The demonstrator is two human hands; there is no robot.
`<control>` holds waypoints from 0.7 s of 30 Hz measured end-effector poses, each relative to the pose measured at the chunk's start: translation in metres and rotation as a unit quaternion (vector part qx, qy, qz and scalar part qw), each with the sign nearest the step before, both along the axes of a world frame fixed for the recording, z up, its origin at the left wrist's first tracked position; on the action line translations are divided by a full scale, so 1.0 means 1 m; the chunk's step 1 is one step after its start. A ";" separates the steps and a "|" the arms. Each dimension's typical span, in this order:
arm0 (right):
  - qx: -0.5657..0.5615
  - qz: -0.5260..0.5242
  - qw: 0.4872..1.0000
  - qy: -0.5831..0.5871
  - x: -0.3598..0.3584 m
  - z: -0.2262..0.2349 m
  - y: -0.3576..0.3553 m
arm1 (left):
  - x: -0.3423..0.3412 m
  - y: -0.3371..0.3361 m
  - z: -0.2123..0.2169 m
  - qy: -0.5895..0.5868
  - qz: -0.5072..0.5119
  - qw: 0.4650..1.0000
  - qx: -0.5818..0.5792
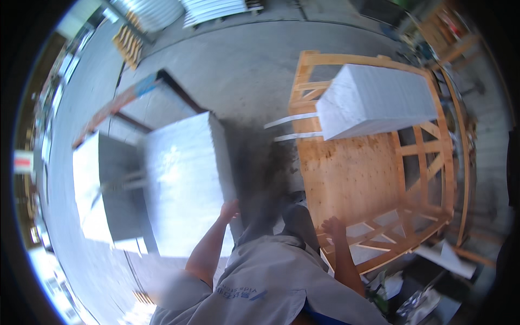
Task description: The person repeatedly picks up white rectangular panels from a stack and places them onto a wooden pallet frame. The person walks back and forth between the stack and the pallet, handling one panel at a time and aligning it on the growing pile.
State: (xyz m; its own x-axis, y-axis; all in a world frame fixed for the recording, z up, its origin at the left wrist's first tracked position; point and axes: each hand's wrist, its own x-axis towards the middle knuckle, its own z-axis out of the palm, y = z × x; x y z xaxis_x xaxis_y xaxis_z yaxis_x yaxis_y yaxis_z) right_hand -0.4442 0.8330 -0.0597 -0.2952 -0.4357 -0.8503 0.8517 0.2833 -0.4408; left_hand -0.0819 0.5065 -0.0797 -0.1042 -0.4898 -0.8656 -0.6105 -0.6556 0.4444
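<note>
Our left hand (pixel 229 209) rests its grip on the near corner of a pale grey slab stack (pixel 184 179), fingers curled over the edge and clamped on it, probably to steady or shift the heavy top sheet. Our right hand (pixel 331 226) sits at the near rail of a wooden crate frame (pixel 374 179); the fingers look loosely bent against the timber, but we cannot tell whether that grip is closed or merely touching. Beyond the right grip, up inside the frame, a white marble-like block (pixel 374 100) lies on the crate's plywood base, tilted against the far rails, likely parked there so the frame carries its weight. Two white strips (pixel 287 127) jut out from under that block toward the left grip's side. Between the two grips lies bare concrete floor (pixel 249 76), darkened by our shadow. Far beyond the left grip, a stack of yellow wooden slats (pixel 129 44) and a pile of corrugated metal sheets (pixel 151 13) sit at the yard's edge. No label is readable on any of these.
</note>
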 end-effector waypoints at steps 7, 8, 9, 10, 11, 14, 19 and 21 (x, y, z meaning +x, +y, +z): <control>0.070 0.376 0.874 0.300 0.055 -0.024 0.045 | 0.133 0.110 0.007 -0.069 0.050 0.996 0.001; 0.071 0.426 0.823 0.369 0.061 -0.027 0.050 | 0.148 0.124 0.005 -0.074 0.067 0.995 -0.006; 0.084 0.451 0.810 0.366 0.063 -0.026 0.055 | 0.161 0.139 0.004 -0.082 0.087 0.993 -0.003; 0.126 0.461 0.808 0.345 0.064 -0.025 0.053 | 0.171 0.155 0.002 -0.090 0.108 0.990 0.002; 0.118 0.431 0.848 0.284 0.063 -0.022 0.046 | 0.180 0.172 -0.001 -0.086 0.135 0.987 -0.005; 0.179 0.304 0.932 0.084 0.060 0.000 0.025 | 0.197 0.222 -0.008 -0.080 0.214 0.973 0.001; 0.124 0.311 0.935 0.116 0.049 0.012 -0.024 | 0.203 0.309 -0.011 -0.086 0.263 0.961 0.021; 0.109 0.310 0.935 0.134 0.047 0.011 -0.030 | 0.207 0.341 -0.008 -0.092 0.250 0.963 0.044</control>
